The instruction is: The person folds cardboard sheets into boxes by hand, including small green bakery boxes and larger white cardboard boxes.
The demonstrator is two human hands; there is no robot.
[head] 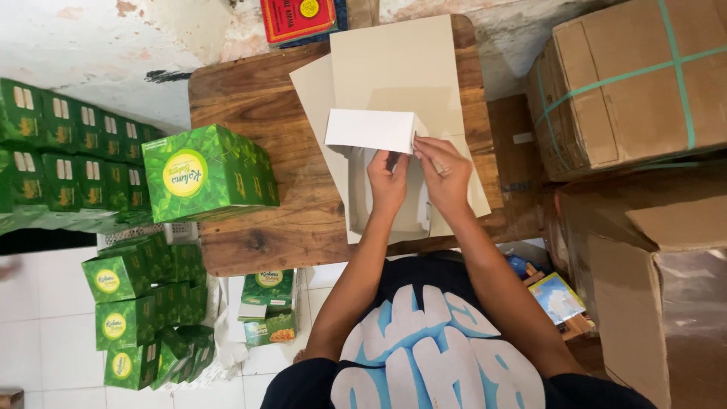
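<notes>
Both my hands work a white cardboard box blank [371,130] on a small wooden table [257,106]. My left hand [388,182] presses down on the lower part of the blank with its fingers bent. My right hand [443,173] pinches the blank's right edge near a folded flap. The raised white panel stands just above both hands. Under the blank lie flat beige cardboard sheets [394,60]. A folded green box [208,173] sits on the table's left end, apart from my hands.
Rows of green boxes [72,148] stand stacked at the left, with more green boxes [144,310] on the tiled floor. Large brown cartons [632,79] crowd the right side. A red packet [297,17] lies at the table's far edge.
</notes>
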